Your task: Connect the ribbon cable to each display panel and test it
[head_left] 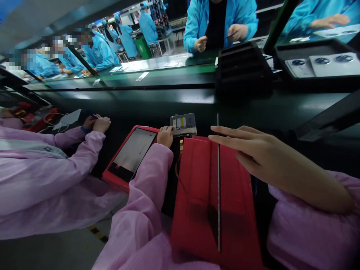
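Note:
A thin flat panel [219, 195], seen edge-on, stands upright over a red padded stand [194, 180]. My right hand [253, 150] has long, straight fingers that cross the panel's upper part, and it appears to grip the panel; the thumb is mostly hidden. Beyond the stand lies a small grey device [184, 122] with a yellow strip and a pale band. At its left edge, my left hand [165, 136] has curled fingers that touch it, beside the corner of a tablet-like screen [135, 150] in a red case.
A co-worker in pink sits at left, with hands [98, 123] together on the bench. A green conveyor belt [180, 73] runs across behind. Black trays [243, 69] stand at the back right, one with white phone-back parts [320, 63]. Co-workers in blue sit opposite.

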A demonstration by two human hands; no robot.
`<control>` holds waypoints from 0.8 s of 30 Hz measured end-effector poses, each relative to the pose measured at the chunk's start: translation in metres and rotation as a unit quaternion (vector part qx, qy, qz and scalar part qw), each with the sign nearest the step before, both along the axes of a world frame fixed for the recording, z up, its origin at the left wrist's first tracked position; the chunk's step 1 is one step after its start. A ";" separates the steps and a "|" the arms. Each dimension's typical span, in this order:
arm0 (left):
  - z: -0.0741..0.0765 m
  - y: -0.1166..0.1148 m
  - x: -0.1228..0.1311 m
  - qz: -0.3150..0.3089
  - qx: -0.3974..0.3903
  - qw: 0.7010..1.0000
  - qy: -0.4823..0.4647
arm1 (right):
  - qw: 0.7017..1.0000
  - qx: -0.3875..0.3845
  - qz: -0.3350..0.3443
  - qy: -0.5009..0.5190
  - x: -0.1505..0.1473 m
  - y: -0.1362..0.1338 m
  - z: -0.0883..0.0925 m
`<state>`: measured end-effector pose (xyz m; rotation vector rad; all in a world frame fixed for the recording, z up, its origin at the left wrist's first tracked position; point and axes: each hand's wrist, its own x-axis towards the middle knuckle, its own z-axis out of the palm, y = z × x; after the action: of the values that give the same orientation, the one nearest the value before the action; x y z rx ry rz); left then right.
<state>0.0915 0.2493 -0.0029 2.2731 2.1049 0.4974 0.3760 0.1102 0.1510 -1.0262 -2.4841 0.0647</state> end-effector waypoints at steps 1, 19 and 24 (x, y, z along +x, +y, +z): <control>0.000 -0.001 0.000 -0.003 -0.001 1.000 -0.001 | 1.000 -0.001 -0.001 -0.001 0.000 0.000 0.000; -0.002 -0.004 -0.003 -0.032 0.025 0.987 -0.159 | 0.999 -0.043 -0.020 -0.019 -0.005 -0.005 0.006; 0.015 -0.051 -0.022 -0.018 0.031 0.964 -0.264 | 0.998 -0.061 -0.004 -0.014 -0.002 -0.005 0.004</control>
<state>0.0695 0.1982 0.0118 1.9120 1.7946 1.0411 0.3737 0.1052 0.1546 -1.0933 -2.5274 0.2026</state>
